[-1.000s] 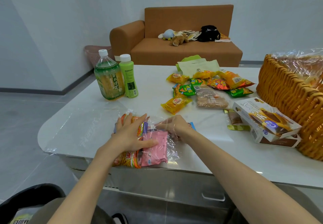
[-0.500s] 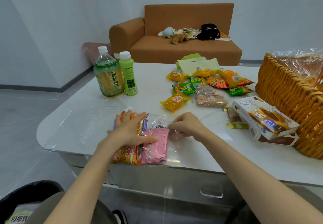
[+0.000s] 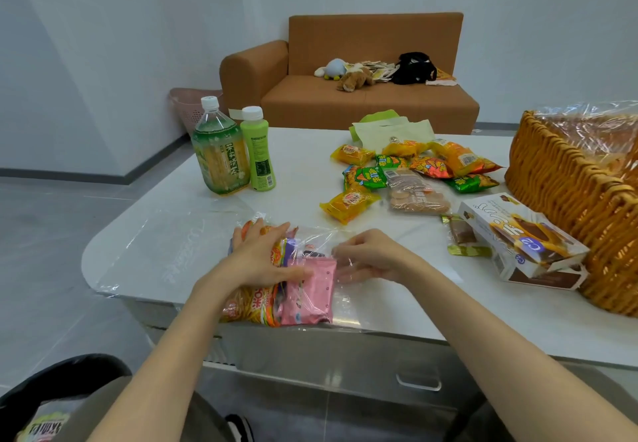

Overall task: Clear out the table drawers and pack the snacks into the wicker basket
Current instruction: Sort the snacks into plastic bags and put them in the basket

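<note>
Surface: white table (image 3: 303,151), sofa behind.
Left hand (image 3: 257,257): fingers spread flat, pressing down on the snack bag.
Snack bag (image 3: 310,289): clear, lying at the near edge, long axis running away from the person.
Right hand (image 3: 369,258): curled, pinching the bag's loose film.
Wicker basket (image 3: 566,200): sitting far right, well apart; right hand nearer.

The right hand (image 3: 368,258) has slid off the top of the clear snack bag (image 3: 312,239) to its right edge, where its curled fingers seem to pinch the plastic.
</note>
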